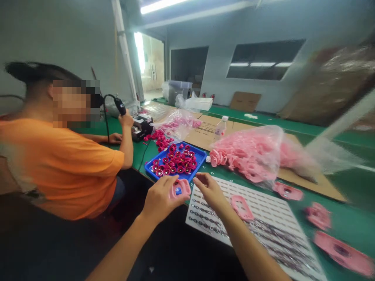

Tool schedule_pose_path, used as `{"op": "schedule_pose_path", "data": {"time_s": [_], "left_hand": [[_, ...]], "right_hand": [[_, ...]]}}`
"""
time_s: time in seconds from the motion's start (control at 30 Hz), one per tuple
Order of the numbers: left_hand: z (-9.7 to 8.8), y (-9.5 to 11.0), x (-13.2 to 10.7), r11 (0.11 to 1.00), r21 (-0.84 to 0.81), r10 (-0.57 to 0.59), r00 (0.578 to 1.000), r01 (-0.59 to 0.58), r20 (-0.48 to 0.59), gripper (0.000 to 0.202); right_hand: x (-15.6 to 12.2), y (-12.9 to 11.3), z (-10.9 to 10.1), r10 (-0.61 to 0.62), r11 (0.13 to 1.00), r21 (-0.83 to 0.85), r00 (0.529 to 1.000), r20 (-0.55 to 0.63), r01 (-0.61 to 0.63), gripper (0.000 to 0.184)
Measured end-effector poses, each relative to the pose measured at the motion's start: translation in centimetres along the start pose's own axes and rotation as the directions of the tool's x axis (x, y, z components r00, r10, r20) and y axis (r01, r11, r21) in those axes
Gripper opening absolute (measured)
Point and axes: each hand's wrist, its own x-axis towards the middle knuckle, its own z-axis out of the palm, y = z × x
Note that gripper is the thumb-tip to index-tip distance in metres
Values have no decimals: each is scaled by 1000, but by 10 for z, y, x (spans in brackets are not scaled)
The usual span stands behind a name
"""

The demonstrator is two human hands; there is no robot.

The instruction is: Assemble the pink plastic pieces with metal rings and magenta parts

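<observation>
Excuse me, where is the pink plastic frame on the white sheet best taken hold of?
I'd pinch the pink plastic frame by its rim on the near side, coming from above with the right hand, which is closest. It lies flat on the white sheet, so a finger can likely pass through its open centre.

One camera, worn on the person's head, looks forward and down along the green bench (pixel 348 218) from just above its near edge. The person's left hand (pixel 160 201) and right hand (pixel 209 191) appear close up at the lower middle of the view, reaching over the bench. Beyond them, the bench stretches toward the far wall (pixel 322 23), and a co-worker (pixel 58 168) sits close beside it at the left.
</observation>
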Motion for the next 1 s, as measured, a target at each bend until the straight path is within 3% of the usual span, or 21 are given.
{"op": "schedule_pose_path", "data": {"time_s": [0.07, 0.17, 0.3, 0.47, 0.53, 0.63, 0.73, 0.8, 0.87, 1.0], "left_hand": [[-9, -12, -3, 973, -172, -162, 986, 153, -37, 40], [-14, -21, -10, 860, -422, -335, 941, 287, -43, 37], [-13, -25, -17, 714, -634, -421, 906, 299, -46, 40], [-8, -23, -21, 559, -773, -461, 887, 299, 9, 42], [-5, -20, -20, 510, -811, -454, 890, 286, 28, 39], [3, -13, -19, 439, -859, -449, 892, 263, 44, 35], [16, -2, -19, 406, -878, -432, 900, 254, 61, 34], [27, 6, -20, 411, -873, -402, 912, 261, 84, 35], [36, 13, -20, 476, -831, -351, 928, 289, 122, 39], [48, 11, -4, 838, -430, -281, 941, 337, 189, 35]], "right_hand": [[22, 5, 16, -8, 968, -252, 994, -107, -19, 28], [47, 10, 37, -18, 937, -348, 990, -138, -32, 32], [67, 12, 51, -38, 926, -377, 988, -149, -22, 25], [65, 10, 47, -79, 948, -317, 988, -133, 33, 20], [52, 7, 38, -106, 968, -242, 986, -131, 72, 24], [17, -4, 17, -81, 994, 69, 988, -131, 91, 32], [-26, -21, -5, 32, 913, 408, 998, -60, -5, 37], [-51, -30, -16, 100, 839, 540, 994, -36, -65, 38], [-71, -32, -23, 162, 787, 612, 984, -79, -80, 36], [-96, -21, -28, 244, 761, 645, 954, -175, -76, 31]]}}
